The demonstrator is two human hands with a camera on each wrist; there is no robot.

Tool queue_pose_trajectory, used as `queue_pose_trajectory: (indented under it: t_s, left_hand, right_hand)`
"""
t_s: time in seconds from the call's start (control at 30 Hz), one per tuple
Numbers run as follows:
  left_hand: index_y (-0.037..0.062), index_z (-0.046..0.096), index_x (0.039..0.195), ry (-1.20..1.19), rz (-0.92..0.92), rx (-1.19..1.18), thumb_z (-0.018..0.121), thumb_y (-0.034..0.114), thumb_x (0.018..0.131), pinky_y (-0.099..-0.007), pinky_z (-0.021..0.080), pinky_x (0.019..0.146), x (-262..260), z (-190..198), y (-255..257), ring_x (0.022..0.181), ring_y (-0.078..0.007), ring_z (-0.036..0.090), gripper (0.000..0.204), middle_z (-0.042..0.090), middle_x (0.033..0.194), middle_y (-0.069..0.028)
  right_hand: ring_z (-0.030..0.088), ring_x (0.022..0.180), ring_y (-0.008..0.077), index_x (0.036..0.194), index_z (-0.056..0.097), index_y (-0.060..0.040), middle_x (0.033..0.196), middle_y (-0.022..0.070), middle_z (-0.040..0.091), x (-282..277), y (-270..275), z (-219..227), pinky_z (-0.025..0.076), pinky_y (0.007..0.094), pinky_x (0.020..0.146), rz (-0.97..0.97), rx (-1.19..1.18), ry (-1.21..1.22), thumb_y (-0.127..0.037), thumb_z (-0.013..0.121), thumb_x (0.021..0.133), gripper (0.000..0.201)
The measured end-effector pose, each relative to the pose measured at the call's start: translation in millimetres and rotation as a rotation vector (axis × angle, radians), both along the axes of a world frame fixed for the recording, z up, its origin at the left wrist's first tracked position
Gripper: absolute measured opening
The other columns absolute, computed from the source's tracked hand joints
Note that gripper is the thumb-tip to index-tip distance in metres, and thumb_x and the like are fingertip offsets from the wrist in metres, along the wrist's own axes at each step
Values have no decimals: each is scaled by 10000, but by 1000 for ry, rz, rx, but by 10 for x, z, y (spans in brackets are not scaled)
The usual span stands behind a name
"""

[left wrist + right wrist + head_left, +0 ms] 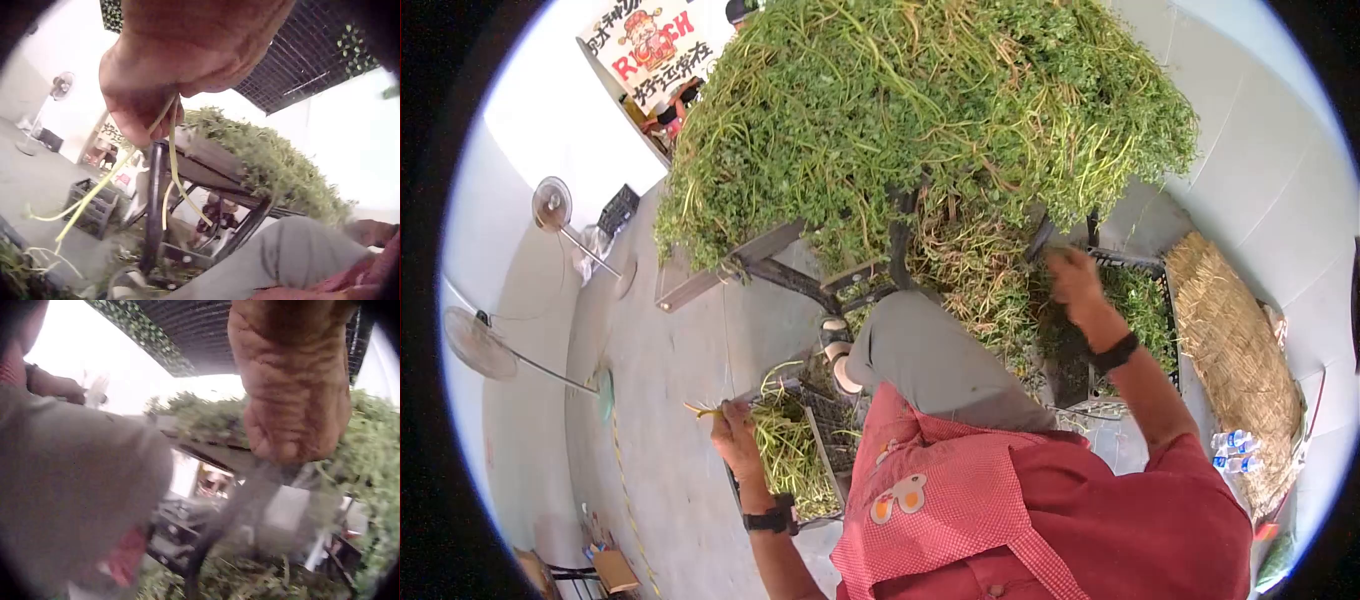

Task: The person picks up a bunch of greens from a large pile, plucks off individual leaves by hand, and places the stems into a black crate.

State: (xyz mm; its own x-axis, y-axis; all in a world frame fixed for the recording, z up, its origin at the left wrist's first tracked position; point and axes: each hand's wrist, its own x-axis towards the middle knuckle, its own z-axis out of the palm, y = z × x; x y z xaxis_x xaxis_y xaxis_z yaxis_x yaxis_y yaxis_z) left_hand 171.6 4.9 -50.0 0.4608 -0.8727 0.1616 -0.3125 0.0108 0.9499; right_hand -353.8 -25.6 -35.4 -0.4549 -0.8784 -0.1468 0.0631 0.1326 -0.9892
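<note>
Pinching a few pale stems point(169, 156) in your left hand point(735, 430) over the crate point(825, 440) beside your knee, you curl your right hand point(1072, 282) into the greens point(920, 120) at the bench's near edge, where tugging could spill the heap.

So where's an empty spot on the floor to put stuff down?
The bare grey concrete floor left of the black crate of pale green stems, toward the standing fans, is free. It is crowded under the table heaped with leafy green plants, around the right hand, and by the straw mat. The left hand pinches a few stems.
</note>
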Motion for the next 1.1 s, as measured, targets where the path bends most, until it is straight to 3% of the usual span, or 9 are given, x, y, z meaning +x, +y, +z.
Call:
queue_pose_trajectory:
  t_s: [0.1,0.17,0.3,0.43,0.5,0.6,0.73,0.97,1.1]
  left_hand:
    - [-56,589,886,-237,-11,128,480,300,916,-297,481,611,494,-269,-20,700,-180,584,374,623,748,-117]
    - [-80,581,940,-652,67,294,550,278,860,-385,475,686,919,-643,-100,750,-313,593,368,630,804,-184]
    - [-86,570,1012,-964,179,373,591,260,809,-431,444,788,1274,-1213,-117,867,-401,568,402,625,920,-229]
    - [-18,627,959,-870,32,133,653,280,777,-344,464,586,1342,-1675,-274,651,-233,573,350,637,765,-118]
    - [-10,620,973,-363,-156,338,655,245,799,-298,462,527,1033,-1729,-258,656,-169,568,310,637,821,-83]
    - [-9,603,1000,98,-310,430,648,220,821,-274,481,521,317,-1205,-106,705,-161,596,295,631,912,-79]
    - [-22,600,1028,79,-440,383,592,186,844,-276,525,598,-298,-763,21,789,-177,631,278,636,909,-96]
    - [-31,600,1037,386,-661,340,518,68,862,-228,474,626,-562,-1043,-36,755,-127,602,217,646,866,-85]
    - [-38,624,979,55,-646,365,523,84,877,-237,468,597,-869,-676,120,695,-105,582,189,650,828,-78]
  right_hand:
    - [572,792,178,1165,526,-4,905,90,629,-1019,129,-250,450,296,672,-232,180,318,-253,630,826,433]
    - [601,906,259,1243,472,-23,976,163,637,-1795,232,-970,459,328,767,-387,231,1513,-278,649,803,538]
    - [615,923,297,1227,493,-16,997,197,629,-1881,423,-690,468,350,791,-303,102,1491,-295,666,782,553]
    - [639,798,263,1031,632,-43,920,154,652,-1170,-185,126,487,333,725,-54,-72,826,-282,665,780,348]
    - [637,743,260,971,656,-67,882,149,652,-698,-393,631,490,343,689,-13,-178,951,-246,650,788,256]
    - [628,683,256,935,662,-69,819,147,650,-370,-798,932,489,345,643,69,-521,1068,-222,640,783,216]
    - [616,647,259,904,675,-75,749,139,640,-25,-1267,1067,484,344,613,110,-597,1010,-220,629,783,194]
    - [613,777,287,1057,640,-180,896,118,631,326,-1676,1211,505,363,682,-36,-403,1198,-71,535,795,302]
    - [599,854,301,1134,597,-238,974,98,599,185,-1756,1331,504,380,693,147,-416,1408,5,485,775,448]
